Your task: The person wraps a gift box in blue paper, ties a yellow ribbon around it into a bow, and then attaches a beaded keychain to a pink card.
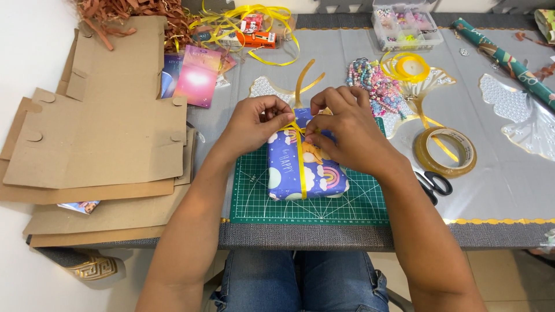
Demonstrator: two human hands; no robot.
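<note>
While both hands are bunched up at the far end of the small gift box wrapped in blue paper with rainbows and clouds (306, 167), it sits flat on the green gridded cutting mat (358, 205), pretty much in the middle of the grey table (497, 185). A thin yellow ribbon (301, 170) runs lengthwise over the top of the box. The left hand (254, 124) has its fingers curled in and pinching the ribbon at the box's far edge, and the right hand (341, 130) is pinching the same spot from the other side, fingertips almost touching the left ones. A loose loop of ribbon sticks up behind the knuckles. Off to the right there's a roll of clear tape (446, 151) and black-handled scissors (433, 185) just beside the mat. Flattened brown cardboard sheets (104, 144) are stacked on the left, and a heap of pastel beads (376, 84) lies past the hands.
</note>
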